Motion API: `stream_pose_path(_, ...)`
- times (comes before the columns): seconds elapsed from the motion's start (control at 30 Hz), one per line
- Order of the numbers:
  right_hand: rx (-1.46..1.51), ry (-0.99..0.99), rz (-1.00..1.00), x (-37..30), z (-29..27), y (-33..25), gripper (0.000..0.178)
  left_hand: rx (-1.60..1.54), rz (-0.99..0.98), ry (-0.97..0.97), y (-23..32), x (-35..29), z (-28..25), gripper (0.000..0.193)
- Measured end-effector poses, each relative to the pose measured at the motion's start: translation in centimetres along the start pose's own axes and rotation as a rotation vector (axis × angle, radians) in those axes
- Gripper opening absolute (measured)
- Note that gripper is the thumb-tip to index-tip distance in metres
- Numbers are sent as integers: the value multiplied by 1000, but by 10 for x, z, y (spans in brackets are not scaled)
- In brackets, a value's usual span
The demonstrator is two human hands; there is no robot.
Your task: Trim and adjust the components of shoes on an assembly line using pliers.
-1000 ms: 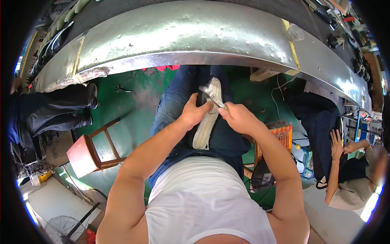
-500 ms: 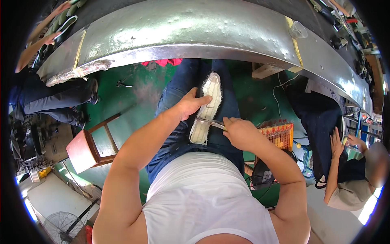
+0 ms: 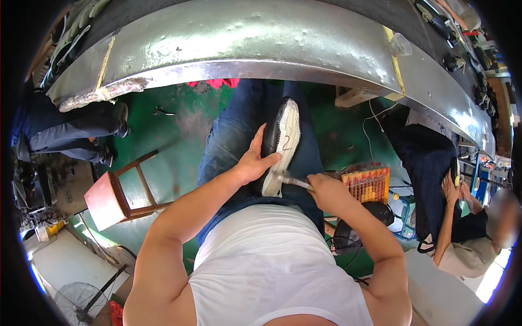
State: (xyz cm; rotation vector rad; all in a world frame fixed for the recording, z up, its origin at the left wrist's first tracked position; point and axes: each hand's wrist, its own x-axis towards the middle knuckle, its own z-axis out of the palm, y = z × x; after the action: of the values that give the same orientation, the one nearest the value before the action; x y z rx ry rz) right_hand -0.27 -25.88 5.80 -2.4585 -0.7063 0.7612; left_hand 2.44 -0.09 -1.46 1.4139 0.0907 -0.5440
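Sole-up on my lap lies a shoe (image 3: 290,136) with a black upper and a pale bottom that has a dark mark on it. My left hand (image 3: 254,164) is wrapped round its left side, thumb across the pale bottom and fingers along the black upper. My right hand (image 3: 328,193) is closed round a pair of metal pincers (image 3: 296,182). Their blurred head meets the shoe's bottom near the lower end, just below my left thumb; whether the jaws grip anything cannot be made out.
A metal-covered bench (image 3: 244,43) runs across the front, a clear plastic cup (image 3: 399,44) on it. To the left stands a wooden stool (image 3: 106,201), with a fan (image 3: 81,301) nearer me. A beaded seat (image 3: 367,185) is at right, beyond it a co-worker (image 3: 451,228).
The shoe has turned, showing more black upper on its left side. My left hand has slid lower along it, and the pincers have moved down toward its lower end.
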Motion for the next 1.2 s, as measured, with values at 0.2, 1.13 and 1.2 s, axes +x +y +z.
stream_pose_path(0.2,-24,-201,34,-13,0,-9,22,429,47,240,4,-7,18,94)
stream_pose_path(1.13,-182,942,82,6,-160,60,36,-437,-42,-99,186,-85,-61,79)
stream_pose_path(1.2,-375,1056,273,15,-200,92,42,-320,31,-74,238,-59,-76,81)
